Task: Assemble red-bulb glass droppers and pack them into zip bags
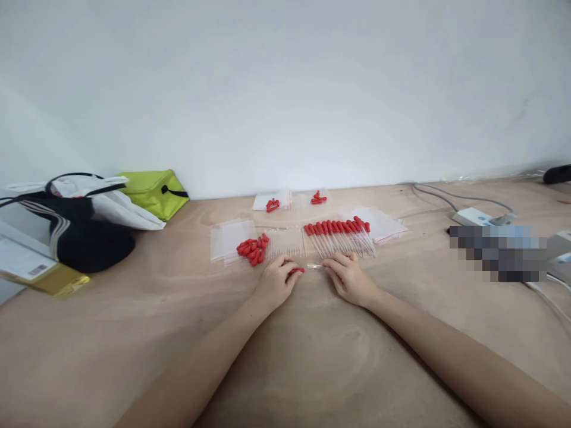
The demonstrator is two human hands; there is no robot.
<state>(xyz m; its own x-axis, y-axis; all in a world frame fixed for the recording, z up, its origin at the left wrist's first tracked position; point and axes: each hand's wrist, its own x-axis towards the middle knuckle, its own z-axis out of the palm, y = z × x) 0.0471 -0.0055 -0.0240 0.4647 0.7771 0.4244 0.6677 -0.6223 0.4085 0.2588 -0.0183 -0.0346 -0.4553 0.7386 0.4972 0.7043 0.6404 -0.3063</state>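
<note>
Between its fingertips my left hand [279, 279] pinches a red rubber bulb [297, 270], open end facing right. My right hand [350, 278] is closed on a clear glass dropper tube [314, 266], whose end points left at the bulb; a small gap separates the two. Just behind my left hand lies a pile of loose red bulbs [254, 249], and beside it a row of bare glass tubes [284, 242]. Behind my right hand, droppers [339, 235] with red bulbs fitted lie side by side in a row.
Clear zip bags [232, 238] lie left of the bulbs, and more bags [379, 224] sit right of the droppers. Small red bulbs [273, 205] rest near the wall. A black cap [89, 238], a lime-green bag [156, 193] and a power strip [473, 217] with cables flank the table.
</note>
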